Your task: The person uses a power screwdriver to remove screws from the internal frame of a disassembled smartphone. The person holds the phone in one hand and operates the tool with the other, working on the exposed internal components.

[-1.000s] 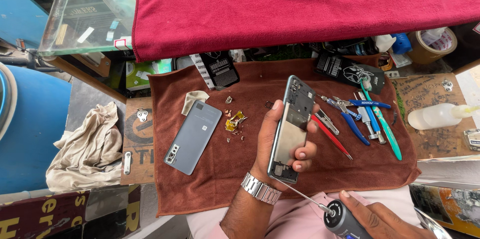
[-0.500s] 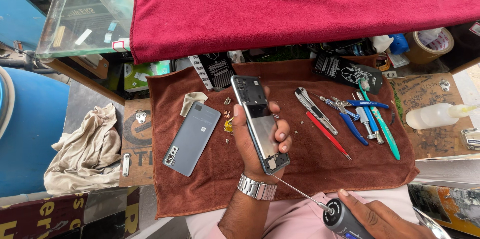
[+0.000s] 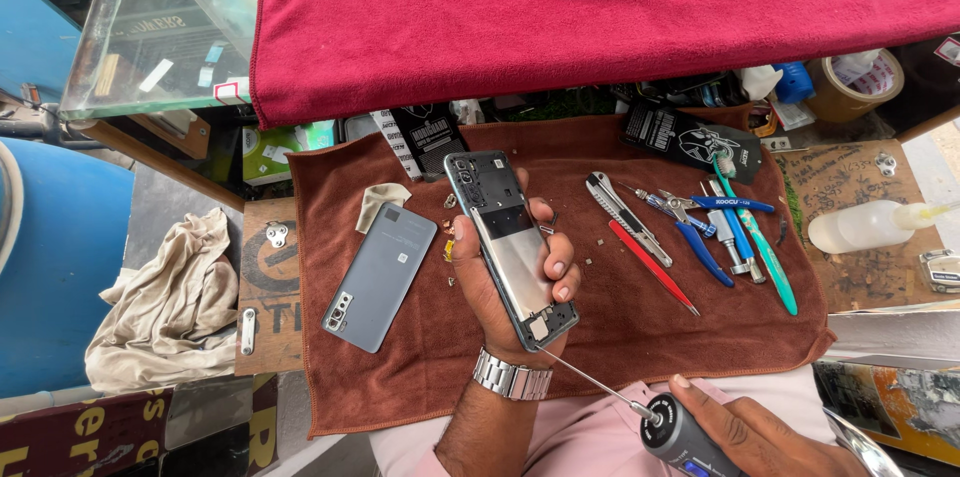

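Note:
My left hand (image 3: 500, 282) grips an opened phone body (image 3: 510, 242) with its back cover off, tilted up to the left above the brown towel (image 3: 420, 377). A metal watch sits on that wrist. My right hand (image 3: 750, 432) holds a grey electric screwdriver (image 3: 685, 437) at the bottom edge; its thin bit (image 3: 590, 382) points up-left and ends just below the phone's lower end. The grey back cover (image 3: 378, 275) lies face down on the towel to the left of the phone. Small screws (image 3: 448, 249) lie scattered beside it.
Tweezers, red and blue screwdrivers, pliers and a green toothbrush (image 3: 765, 252) lie in a row at the right. A clear squeeze bottle (image 3: 860, 227) rests further right. A beige rag (image 3: 165, 302) is at the left. A red cloth (image 3: 600, 7) covers the glass counter behind.
My left hand has turned the phone from leaning right to leaning left and shifted it leftward. The right hand with the screwdriver has stayed low at the bottom edge.

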